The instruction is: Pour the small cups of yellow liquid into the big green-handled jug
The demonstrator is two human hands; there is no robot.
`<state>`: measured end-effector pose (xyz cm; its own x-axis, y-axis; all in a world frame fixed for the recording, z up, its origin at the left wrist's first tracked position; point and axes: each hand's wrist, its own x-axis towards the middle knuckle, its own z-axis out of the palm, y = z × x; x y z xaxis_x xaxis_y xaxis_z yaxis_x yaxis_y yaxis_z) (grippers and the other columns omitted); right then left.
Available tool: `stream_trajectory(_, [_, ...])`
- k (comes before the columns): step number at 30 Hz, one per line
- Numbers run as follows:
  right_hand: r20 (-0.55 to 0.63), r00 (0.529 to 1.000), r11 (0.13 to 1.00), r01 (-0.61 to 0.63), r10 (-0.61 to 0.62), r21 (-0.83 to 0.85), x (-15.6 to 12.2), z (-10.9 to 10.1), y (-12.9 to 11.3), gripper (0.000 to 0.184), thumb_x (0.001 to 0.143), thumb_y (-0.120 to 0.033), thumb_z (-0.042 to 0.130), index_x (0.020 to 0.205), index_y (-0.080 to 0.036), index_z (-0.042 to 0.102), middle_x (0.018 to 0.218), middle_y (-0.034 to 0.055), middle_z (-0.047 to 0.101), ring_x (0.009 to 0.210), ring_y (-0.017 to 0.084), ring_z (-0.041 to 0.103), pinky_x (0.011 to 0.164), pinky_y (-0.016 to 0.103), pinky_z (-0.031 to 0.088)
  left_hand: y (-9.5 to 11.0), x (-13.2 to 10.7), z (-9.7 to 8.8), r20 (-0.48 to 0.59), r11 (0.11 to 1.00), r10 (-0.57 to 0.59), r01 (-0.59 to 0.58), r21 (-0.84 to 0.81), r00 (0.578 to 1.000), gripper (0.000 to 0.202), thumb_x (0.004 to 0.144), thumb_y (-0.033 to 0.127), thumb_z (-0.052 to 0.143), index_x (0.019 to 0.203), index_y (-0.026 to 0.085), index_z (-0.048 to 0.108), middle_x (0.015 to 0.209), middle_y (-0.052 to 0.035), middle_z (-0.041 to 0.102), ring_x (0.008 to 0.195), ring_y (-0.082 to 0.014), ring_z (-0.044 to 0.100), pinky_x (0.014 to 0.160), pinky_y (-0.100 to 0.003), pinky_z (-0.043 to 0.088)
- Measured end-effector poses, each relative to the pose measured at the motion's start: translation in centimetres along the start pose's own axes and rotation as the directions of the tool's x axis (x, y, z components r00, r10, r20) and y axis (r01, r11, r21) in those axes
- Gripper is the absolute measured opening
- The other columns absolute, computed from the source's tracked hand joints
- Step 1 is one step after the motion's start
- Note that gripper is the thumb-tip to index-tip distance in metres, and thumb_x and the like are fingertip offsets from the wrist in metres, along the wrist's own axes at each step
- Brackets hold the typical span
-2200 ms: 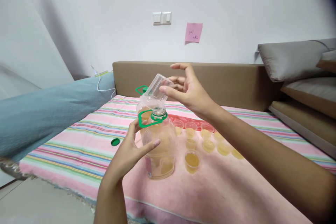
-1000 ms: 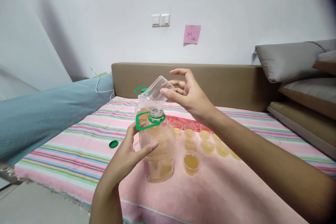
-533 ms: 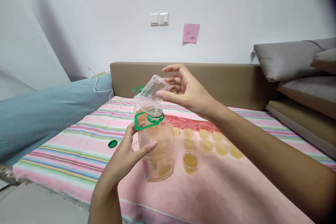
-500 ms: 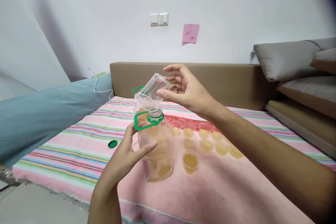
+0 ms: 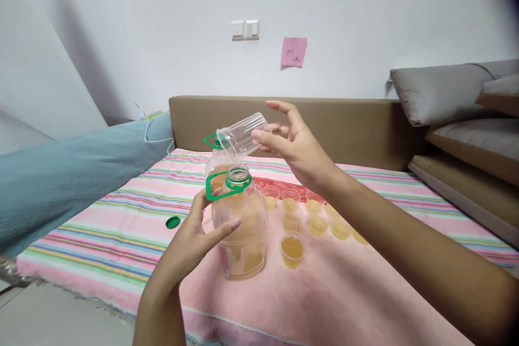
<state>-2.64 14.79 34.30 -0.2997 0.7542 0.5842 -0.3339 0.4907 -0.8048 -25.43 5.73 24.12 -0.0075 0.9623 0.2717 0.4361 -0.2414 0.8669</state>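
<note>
A clear plastic jug [image 5: 242, 232] with a green neck ring and handle stands on the pink blanket, holding some amber liquid at the bottom. My left hand [image 5: 194, 238] is wrapped round the jug's side. My right hand [image 5: 294, 146] pinches a small empty clear cup [image 5: 240, 136], tipped on its side just above the jug's open mouth. A second jug [image 5: 215, 158] with a green handle stands right behind the first. Several small cups of amber liquid [image 5: 292, 248] sit in rows to the right of the jug.
A loose green cap [image 5: 173, 222] lies on the striped blanket [image 5: 121, 227] to the left. A blue-grey bolster [image 5: 60, 173] lies along the left. A brown headboard [image 5: 344, 124] and grey cushions [image 5: 438, 92] are behind and to the right.
The cup has lifted off the jug's mouth and swung from steeply tipped downward to nearly level. My left hand has kept its hold on the jug.
</note>
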Motion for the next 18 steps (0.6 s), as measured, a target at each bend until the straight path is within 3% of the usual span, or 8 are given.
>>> stream_trajectory(6, [-0.119, 0.953, 0.928, -0.235, 0.278, 0.289, -1.1, 0.3, 1.6, 0.072, 0.069, -0.045, 0.102, 0.123, -0.027, 0.058, 0.105, -0.0010, 0.068, 0.090, 0.017, 0.073, 0.091, 0.028, 0.061, 0.3, -0.2, 0.0, 0.003, 1.000, -0.009, 0.009, 0.010, 1.000, 0.080, 0.090, 0.065, 0.076, 0.156, 0.034, 0.041, 0.176, -0.0035, 0.030, 0.164, -0.0333, 0.027, 0.132, -0.051, 0.035])
stream_trajectory(12, [-0.181, 0.916, 0.821, -0.215, 0.357, 0.529, -2.4, -0.2, 2.6, 0.070, 0.056, -0.043, 0.110, 0.096, -0.022, 0.057, 0.101, 0.0025, 0.068, 0.097, 0.019, 0.075, 0.088, 0.024, 0.064, 0.4, -0.1, 0.4, -0.011, 0.997, 0.016, -0.015, 0.079, 1.000, 0.079, 0.093, 0.067, 0.071, 0.155, 0.029, 0.041, 0.168, -0.0092, 0.041, 0.161, -0.0358, 0.032, 0.132, -0.055, 0.032])
stream_trajectory(15, [-0.244, 0.882, 0.781, -0.191, 0.402, 0.594, -3.7, -1.6, 2.6, 0.064, 0.058, -0.041, 0.109, 0.090, -0.022, 0.057, 0.101, 0.0041, 0.069, 0.100, 0.020, 0.074, 0.089, 0.024, 0.065, 0.2, 0.1, -0.3, -0.132, 0.987, 0.052, -0.031, 0.156, 0.990, 0.090, 0.092, 0.076, 0.063, 0.159, 0.023, 0.034, 0.171, -0.0153, 0.034, 0.162, -0.0395, 0.027, 0.134, -0.063, 0.024])
stream_trajectory(18, [-0.323, 0.854, 0.775, -0.136, 0.408, 0.618, -5.7, -4.0, 2.1, 0.055, 0.063, -0.033, 0.105, 0.086, -0.022, 0.056, 0.107, 0.0067, 0.069, 0.110, 0.023, 0.073, 0.096, 0.027, 0.066, 0.5, -0.2, -2.0, -0.378, 0.971, 0.162, -0.078, 0.228, 0.912, 0.089, 0.094, 0.079, 0.058, 0.161, 0.026, 0.032, 0.173, -0.0121, 0.027, 0.163, -0.0406, 0.022, 0.136, -0.062, 0.018])
